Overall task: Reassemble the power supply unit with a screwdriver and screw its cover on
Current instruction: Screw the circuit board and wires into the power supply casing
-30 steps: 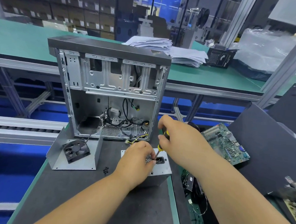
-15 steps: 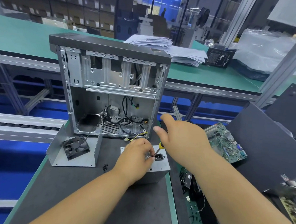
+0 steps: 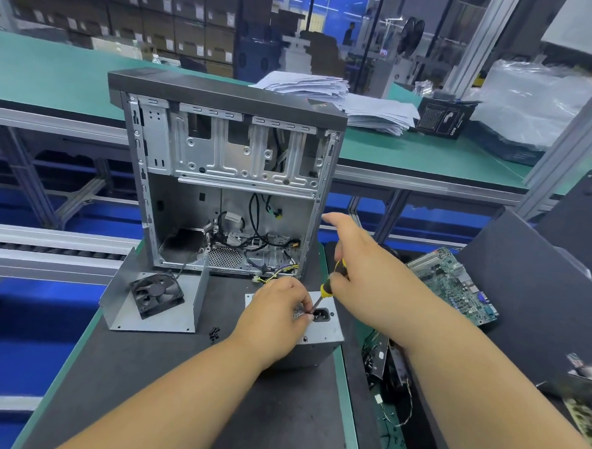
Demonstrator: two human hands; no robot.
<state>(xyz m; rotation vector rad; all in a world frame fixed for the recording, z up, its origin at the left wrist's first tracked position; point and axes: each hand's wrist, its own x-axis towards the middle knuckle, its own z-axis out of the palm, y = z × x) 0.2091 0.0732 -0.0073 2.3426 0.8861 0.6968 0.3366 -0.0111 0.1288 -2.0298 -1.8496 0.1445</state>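
Since a moment ago your right hand (image 3: 370, 279) has lifted slightly; its forefinger points out straighter toward the open grey metal computer case (image 3: 228, 186), which stands upright at the back of the dark work mat (image 3: 162, 389) where it stood before. The silver box-shaped power supply unit (image 3: 320, 332) sits on the mat's right edge, just in front of the case. To its left lies the bent grey metal cover with a black fan (image 3: 153, 302), unmoved, and a few small black screws (image 3: 214, 333) lie between them.

Your right hand grips the yellow-and-black handled screwdriver (image 3: 329, 284) with thumb and curled fingers, forefinger extended. Its tip meets the unit's top face beside the black power socket (image 3: 322, 315). Your left hand (image 3: 276, 316) rests on the unit, fingertips pinching around the screwdriver tip, probably steadying a screw, though that is too small to tell.

The black carton (image 3: 442, 118) on the far green bench carries white lettering, unreadable here.
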